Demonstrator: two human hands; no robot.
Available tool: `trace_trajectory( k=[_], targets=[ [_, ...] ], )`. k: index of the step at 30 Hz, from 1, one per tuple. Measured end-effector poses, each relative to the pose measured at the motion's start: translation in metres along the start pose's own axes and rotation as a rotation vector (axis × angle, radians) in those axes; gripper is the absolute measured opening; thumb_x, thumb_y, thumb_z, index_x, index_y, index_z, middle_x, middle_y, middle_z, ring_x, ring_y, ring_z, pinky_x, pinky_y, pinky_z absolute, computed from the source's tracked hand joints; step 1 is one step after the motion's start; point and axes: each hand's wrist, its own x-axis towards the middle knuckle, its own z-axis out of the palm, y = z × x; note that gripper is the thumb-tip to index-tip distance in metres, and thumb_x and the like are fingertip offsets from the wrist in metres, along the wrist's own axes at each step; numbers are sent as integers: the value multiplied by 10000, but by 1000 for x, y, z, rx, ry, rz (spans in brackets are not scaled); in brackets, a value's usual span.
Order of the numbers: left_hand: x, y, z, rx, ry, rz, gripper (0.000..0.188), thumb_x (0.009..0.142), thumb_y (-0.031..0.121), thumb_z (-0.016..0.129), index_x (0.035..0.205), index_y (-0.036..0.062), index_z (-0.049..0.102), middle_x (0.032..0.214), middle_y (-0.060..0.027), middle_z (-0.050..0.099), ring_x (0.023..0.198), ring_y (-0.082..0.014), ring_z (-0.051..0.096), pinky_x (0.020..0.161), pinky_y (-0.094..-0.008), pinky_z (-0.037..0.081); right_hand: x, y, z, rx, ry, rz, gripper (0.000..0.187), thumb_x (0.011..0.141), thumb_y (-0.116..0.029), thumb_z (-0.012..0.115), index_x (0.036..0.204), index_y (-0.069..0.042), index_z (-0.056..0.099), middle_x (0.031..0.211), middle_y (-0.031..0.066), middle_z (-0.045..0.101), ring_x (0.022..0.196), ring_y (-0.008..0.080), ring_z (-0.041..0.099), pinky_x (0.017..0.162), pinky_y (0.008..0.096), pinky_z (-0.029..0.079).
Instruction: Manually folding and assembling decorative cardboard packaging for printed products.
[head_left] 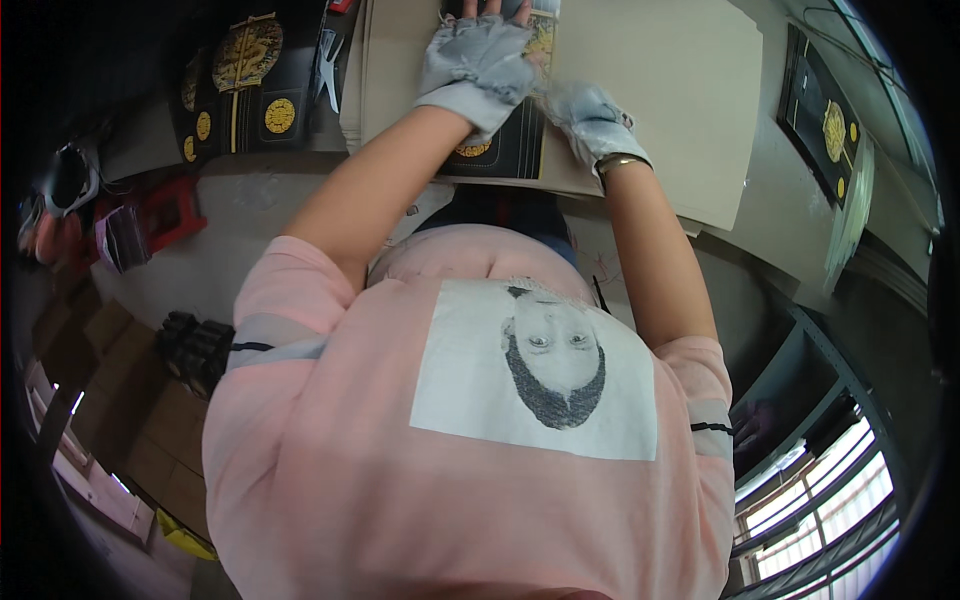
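My left hand, in a grey fingerless glove, lies flat with its fingers stretched toward the top edge of the picture. Beneath it is a black panel with gold patterns and a gold strip along its right side. The panel rests on a stack of large beige cardboard sheets. Beside the panel's right edge is my right hand, gloved the same way, with a bracelet at the wrist. Its fingers point toward the gold strip but are mostly hidden, so their grip does not show.
Black printed pieces with gold emblems stand at the left, with pale-handled scissors beside them. Another black and gold piece lies at the far right. A red plastic crate sits lower left; a metal frame stands lower right.
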Motion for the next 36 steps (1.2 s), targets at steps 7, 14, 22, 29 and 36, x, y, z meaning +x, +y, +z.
trace_trajectory(
  k=[7, 14, 22, 29, 36],
  targets=[
    [-69, -40, 62, 124, 96, 354, 664, 1017, 511, 524, 1614, 248, 401, 1689, -151, 329, 1575, -356, 264, 1249, -548, 258, 2, 3, 10, -76, 48, 42, 471, 929, -435, 697, 1294, -138, 716, 1241, 174, 732, 1141, 402, 688, 976, 474, 536],
    [-80, -42, 70, 121, 128, 428, 758, 964, 618, 580, 1603, 242, 426, 1685, -152, 338, 1565, -383, 281, 1230, -597, 269, -15, -7, -4, 36, 110, -53, 423, 973, -401, 660, 1208, -53, 709, 1155, 205, 736, 1067, 430, 693, 920, 496, 557],
    [-81, -40, 65, 145, 65, 499, 943, 840, 780, 611, 1594, 239, 449, 1678, -158, 348, 1556, -392, 296, 1222, -616, 275, -31, -23, -15, 129, 132, -22, 444, 974, -380, 681, 1294, -73, 695, 1203, 183, 738, 1094, 405, 693, 947, 469, 533],
    [-85, -35, 58, 186, 59, 494, 891, 878, 744, 605, 1595, 239, 445, 1677, -134, 356, 1570, -349, 282, 1247, -573, 252, -34, -21, -32, 187, 23, -44, 366, 972, -381, 718, 1153, -64, 744, 815, 72, 730, 706, 193, 675, 695, 347, 525],
    [-81, -38, 71, 128, 117, 495, 896, 850, 758, 629, 1574, 249, 490, 1684, -116, 339, 1573, -338, 270, 1241, -607, 235, -21, -5, -11, 192, 75, -77, 294, 977, -387, 674, 1157, -165, 738, 859, 44, 686, 754, 199, 630, 666, 358, 495]
  ],
)
